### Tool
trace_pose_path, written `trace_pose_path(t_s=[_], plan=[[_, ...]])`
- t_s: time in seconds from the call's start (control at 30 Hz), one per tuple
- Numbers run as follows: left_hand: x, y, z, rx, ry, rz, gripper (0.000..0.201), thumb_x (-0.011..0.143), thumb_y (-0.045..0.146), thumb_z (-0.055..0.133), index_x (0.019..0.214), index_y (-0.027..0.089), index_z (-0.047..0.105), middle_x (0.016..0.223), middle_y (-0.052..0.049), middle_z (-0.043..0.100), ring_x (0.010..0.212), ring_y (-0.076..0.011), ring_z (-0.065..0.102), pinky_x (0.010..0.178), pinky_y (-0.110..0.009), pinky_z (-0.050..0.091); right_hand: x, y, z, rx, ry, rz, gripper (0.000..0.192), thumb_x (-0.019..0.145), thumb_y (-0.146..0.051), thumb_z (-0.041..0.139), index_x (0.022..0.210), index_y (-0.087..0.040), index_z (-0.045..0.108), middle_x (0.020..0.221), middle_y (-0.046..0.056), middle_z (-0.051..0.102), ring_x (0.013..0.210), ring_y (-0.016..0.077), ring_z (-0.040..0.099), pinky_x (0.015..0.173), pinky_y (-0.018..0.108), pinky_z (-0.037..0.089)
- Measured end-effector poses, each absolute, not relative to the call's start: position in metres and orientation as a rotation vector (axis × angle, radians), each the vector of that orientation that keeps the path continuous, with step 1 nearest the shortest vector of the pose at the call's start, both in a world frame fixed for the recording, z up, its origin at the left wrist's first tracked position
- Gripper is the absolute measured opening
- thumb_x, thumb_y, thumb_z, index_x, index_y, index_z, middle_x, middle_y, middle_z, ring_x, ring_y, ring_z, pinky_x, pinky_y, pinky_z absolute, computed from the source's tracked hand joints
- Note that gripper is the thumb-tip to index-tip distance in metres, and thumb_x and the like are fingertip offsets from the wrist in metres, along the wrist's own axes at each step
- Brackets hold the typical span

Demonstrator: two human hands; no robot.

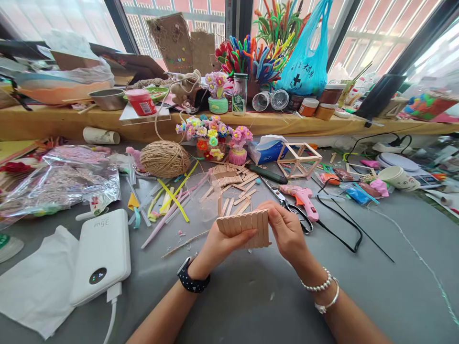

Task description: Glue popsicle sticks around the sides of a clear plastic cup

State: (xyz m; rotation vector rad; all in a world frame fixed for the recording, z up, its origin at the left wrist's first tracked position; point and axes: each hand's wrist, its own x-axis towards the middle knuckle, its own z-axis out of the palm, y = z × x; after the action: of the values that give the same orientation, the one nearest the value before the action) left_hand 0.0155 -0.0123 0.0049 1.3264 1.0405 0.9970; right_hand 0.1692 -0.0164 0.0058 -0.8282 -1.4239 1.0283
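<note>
Held above the grey table is a small panel of popsicle sticks [247, 222] laid side by side. My left hand [218, 246] grips its left part, the thumb lying across the front and the fingers hidden behind. At the panel's right edge, my right hand [289, 231] is closed with thumb and fingers pinching the end stick. Loose popsicle sticks [245, 196] lie scattered just beyond the hands. To the right of them are black-handled scissors [301, 217] and a pink glue gun [301, 197].
A white power bank [103, 258] lies on a tissue [43, 282] at left. Farther back sit a twine ball [165, 159], a cube frame of sticks [299, 160] and fuzzy flowers [211, 131]. The glue gun's black cord [340, 243] loops rightward. A crowded ledge [201, 123] runs behind.
</note>
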Motion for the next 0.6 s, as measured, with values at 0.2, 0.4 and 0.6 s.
trace_pose_path(t_s=[0.2, 0.4, 0.6], plan=[[0.0145, -0.0119, 0.0015, 1.381, 1.008, 0.983, 0.025, 0.062, 0.034, 0.069, 0.074, 0.013, 0.062, 0.068, -0.001, 0.062, 0.062, -0.0133, 0.054, 0.059, -0.024, 0.050, 0.1656, -0.0180, 0.0032, -0.818, -1.352, 1.036, 0.029, 0.090, -0.033, 0.038, 0.078, -0.019, 0.060, 0.079, 0.004, 0.057, 0.077, 0.0159, 0.051, 0.071, 0.029, 0.041], [0.0145, -0.0134, 0.0015, 1.394, 1.016, 0.996, 0.024, 0.063, 0.032, 0.069, 0.075, 0.013, 0.062, 0.070, -0.002, 0.063, 0.063, -0.0127, 0.056, 0.058, -0.023, 0.050, 0.1631, -0.0176, -0.0003, -0.811, -1.310, 1.048, 0.028, 0.089, -0.033, 0.039, 0.077, -0.019, 0.060, 0.076, 0.003, 0.054, 0.072, 0.0146, 0.049, 0.067, 0.028, 0.040], [0.0171, -0.0129, -0.0001, 1.517, 1.022, 1.094, 0.022, 0.066, 0.030, 0.068, 0.078, 0.013, 0.063, 0.071, -0.002, 0.067, 0.062, -0.0144, 0.060, 0.055, -0.023, 0.052, 0.1671, -0.0150, 0.0034, -0.842, -1.353, 1.050, 0.028, 0.090, -0.033, 0.037, 0.079, -0.020, 0.060, 0.076, 0.002, 0.054, 0.072, 0.0142, 0.050, 0.066, 0.027, 0.039]])
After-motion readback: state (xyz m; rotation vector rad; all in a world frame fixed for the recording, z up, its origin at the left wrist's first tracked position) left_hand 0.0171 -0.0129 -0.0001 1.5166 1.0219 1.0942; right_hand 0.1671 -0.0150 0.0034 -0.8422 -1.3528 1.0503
